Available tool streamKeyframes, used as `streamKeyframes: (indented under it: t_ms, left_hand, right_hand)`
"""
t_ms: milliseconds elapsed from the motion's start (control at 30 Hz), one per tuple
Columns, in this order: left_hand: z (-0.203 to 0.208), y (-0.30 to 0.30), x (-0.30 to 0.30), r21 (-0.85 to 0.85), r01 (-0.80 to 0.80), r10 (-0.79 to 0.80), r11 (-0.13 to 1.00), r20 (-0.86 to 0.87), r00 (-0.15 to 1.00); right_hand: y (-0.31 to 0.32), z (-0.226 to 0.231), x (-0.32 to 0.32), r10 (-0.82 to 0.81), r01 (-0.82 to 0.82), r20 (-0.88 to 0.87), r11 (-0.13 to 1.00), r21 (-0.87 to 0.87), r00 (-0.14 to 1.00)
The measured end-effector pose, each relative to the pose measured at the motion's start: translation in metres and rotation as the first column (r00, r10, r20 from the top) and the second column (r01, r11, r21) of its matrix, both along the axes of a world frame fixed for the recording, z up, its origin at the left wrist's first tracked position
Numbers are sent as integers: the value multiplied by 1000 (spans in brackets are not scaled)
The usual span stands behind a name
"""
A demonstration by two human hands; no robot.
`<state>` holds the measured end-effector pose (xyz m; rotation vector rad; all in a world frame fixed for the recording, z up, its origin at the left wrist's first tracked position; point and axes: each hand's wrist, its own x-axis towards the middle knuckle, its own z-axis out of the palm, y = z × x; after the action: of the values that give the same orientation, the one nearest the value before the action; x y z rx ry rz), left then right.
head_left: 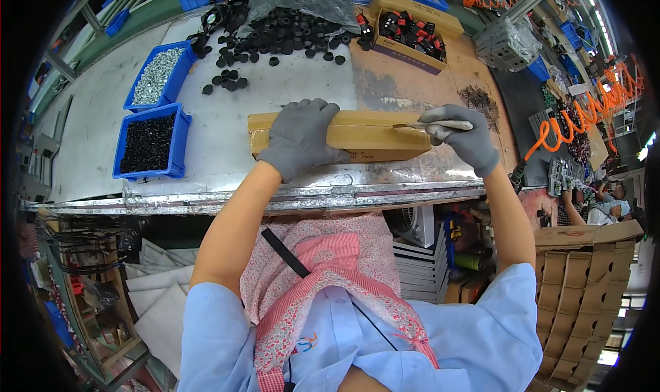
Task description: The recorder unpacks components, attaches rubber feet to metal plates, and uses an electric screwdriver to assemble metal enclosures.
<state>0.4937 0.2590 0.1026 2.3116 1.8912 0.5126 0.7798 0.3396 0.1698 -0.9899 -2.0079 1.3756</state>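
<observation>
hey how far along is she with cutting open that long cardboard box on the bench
Early on. Done: the long closed brown cardboard box lies flat on the metal bench. In hand: the grey-gloved left hand presses it down, while the grey-gloved right hand holds a slim pale-handled blade at the top seam near the right end. Left: the flaps are still closed, and nearly the whole seam looks uncut.

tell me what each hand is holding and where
Right hand grips a slim tool by its handle end; left hand presses down on the long cardboard box.
</observation>
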Motion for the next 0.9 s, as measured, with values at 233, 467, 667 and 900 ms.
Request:
streamKeyframes:
  t_ms: [233, 467, 667, 900]
  left_hand:
    - [0, -1, -2, 36, 11, -12, 999, 18, 1000]
    - [3, -1, -1, 9, 21, -22, 1000, 39, 999]
    - [1, -4, -2, 29, 38, -40, 999, 79, 996]
    - [5, -5, -8, -4, 62, -62, 998, 72, 995]
  right_hand:
    - [12, -5, 13, 18, -21, 85, 999, 41, 996]
    - [22, -2, 41, -29, 28, 78, 1000, 12, 997]
    - [10, 16, 47, -125, 111, 152, 989, 97, 980]
    - [-14, 30, -99, -6, 31, -131, 982, 187, 991]
